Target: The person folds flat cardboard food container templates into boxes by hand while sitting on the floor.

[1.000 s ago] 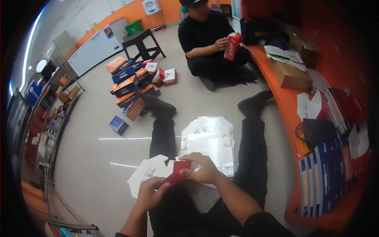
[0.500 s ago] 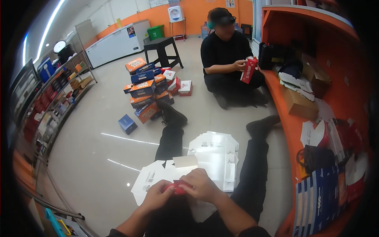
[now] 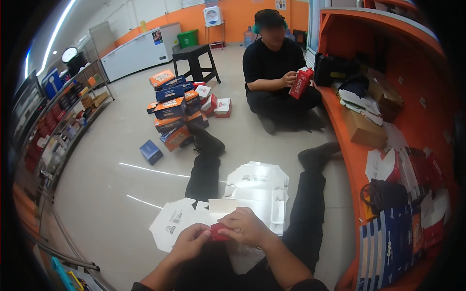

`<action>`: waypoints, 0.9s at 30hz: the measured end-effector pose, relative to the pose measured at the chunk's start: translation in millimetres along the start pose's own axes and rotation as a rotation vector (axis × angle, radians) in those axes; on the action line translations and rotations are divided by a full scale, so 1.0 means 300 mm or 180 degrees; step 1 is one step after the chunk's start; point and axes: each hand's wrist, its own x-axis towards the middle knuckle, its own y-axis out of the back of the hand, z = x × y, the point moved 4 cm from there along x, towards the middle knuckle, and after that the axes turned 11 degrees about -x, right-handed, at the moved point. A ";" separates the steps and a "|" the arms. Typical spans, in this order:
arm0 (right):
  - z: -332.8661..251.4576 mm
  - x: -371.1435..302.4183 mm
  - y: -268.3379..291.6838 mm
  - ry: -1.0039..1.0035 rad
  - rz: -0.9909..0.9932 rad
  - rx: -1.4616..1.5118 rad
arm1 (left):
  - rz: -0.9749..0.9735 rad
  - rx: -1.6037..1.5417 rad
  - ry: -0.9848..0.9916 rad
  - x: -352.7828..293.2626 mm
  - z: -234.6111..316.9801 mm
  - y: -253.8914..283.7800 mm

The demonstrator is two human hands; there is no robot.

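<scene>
From where I stand, the red card (image 3: 221,234) is on the near side of the white stack (image 3: 255,194) of flat cartons, its longer axis running roughly left to right. It lies directly between the hands, neither nearer: the left hand (image 3: 191,239) pinches one end, and the right hand (image 3: 250,228) curls its fingers over the other. Whether it joins the white blank (image 3: 170,225) left of the stack I can't tell; the hands cover that part. Blank and stack bear small dark print, too fine to read. Beyond the stack, leftward, orange-and-blue boxes (image 3: 172,109) carry pale lettering; beyond it, rightward, a co-worker (image 3: 276,68) holds a red carton (image 3: 301,83) with bold white lettering.
</scene>
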 end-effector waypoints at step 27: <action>0.025 -0.008 0.102 -0.0167 0.0368 0.0059 | 0.0695 0.2257 -0.1837 -0.071 0.272 -0.001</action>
